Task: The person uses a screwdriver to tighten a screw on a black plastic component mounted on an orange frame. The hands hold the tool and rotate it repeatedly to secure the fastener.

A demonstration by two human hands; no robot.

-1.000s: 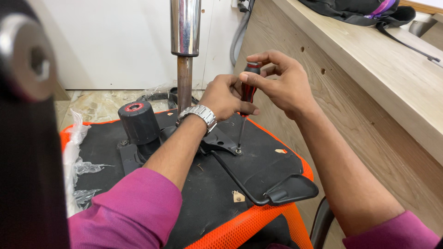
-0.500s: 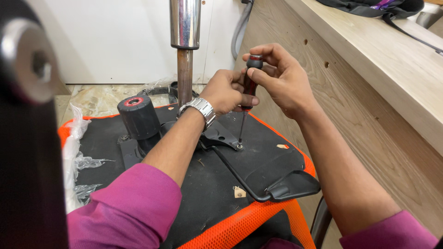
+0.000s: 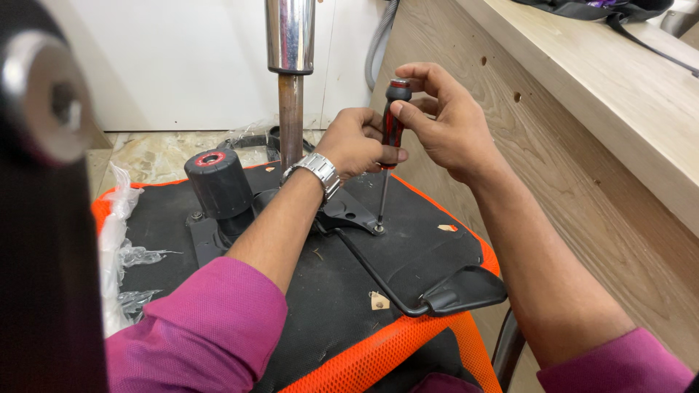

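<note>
— Both hands are on the screwdriver (image 3: 392, 131): the left hand (image 3: 358, 144) is closed around the lower part of its red-and-black handle, and the right hand (image 3: 443, 120) pinches the black cap at the top between thumb and fingertips.

— And where does the tool stand?

— Upright, nearly vertical. Its thin shaft runs down from the left hand's grip to a screw (image 3: 378, 228) in the black metal bracket (image 3: 349, 211) on the underside of an upturned chair seat (image 3: 408, 247), near the seat's far right edge, where the orange mesh rim shows.

— How would it handle, do you think?

— Light and stiff, I'd judge. The handle looks ribbed, so it shouldn't slip; the shaft is slim and the tip could skid out of the screw head if tilted. The handle is the place to hold, low for steadiness, cap on top for turning.

— What else is around?

— A chrome gas-lift column (image 3: 290, 44) rises behind the left wrist, a black knob with a red ring (image 3: 216, 182) sits toward the seat's far left, and a black lever (image 3: 444, 291) lies near the right edge. A wooden panel stands to the right.
</note>
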